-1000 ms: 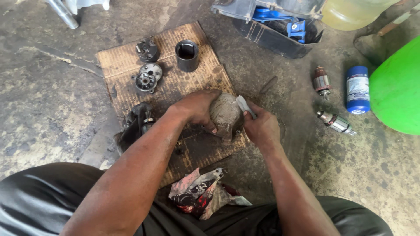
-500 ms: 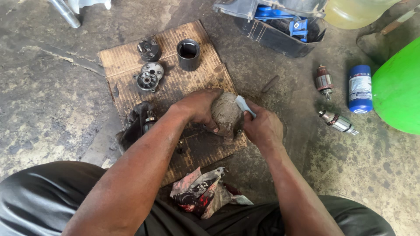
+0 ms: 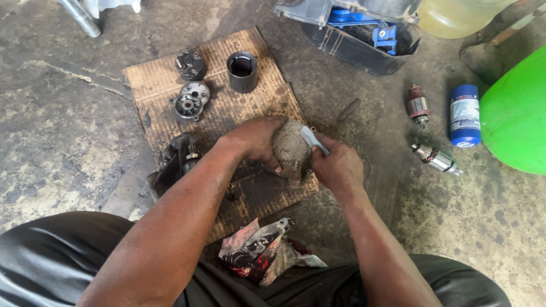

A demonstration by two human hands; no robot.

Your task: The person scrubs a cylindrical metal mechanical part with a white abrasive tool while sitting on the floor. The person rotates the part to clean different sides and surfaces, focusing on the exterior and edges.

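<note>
My left hand (image 3: 255,141) grips a dirty, rounded grey metal housing (image 3: 291,149) and steadies it on a brown cardboard sheet (image 3: 222,74). From the right, my right hand (image 3: 336,166) presses a small grey metal tool (image 3: 314,139) against the top of the housing. Both hands touch the housing, and its lower side is hidden by my fingers.
On the cardboard lie a dark metal cylinder (image 3: 242,71), a round end plate (image 3: 190,104), a small dark part (image 3: 190,64) and a black part (image 3: 177,161). Two armatures (image 3: 419,106) (image 3: 435,158), a blue can (image 3: 464,115), a green tub (image 3: 515,113), a toolbox (image 3: 358,35) and a rag (image 3: 259,250) lie around.
Both hands stay on the housing. The tool in my right hand has shifted only slightly against it.
</note>
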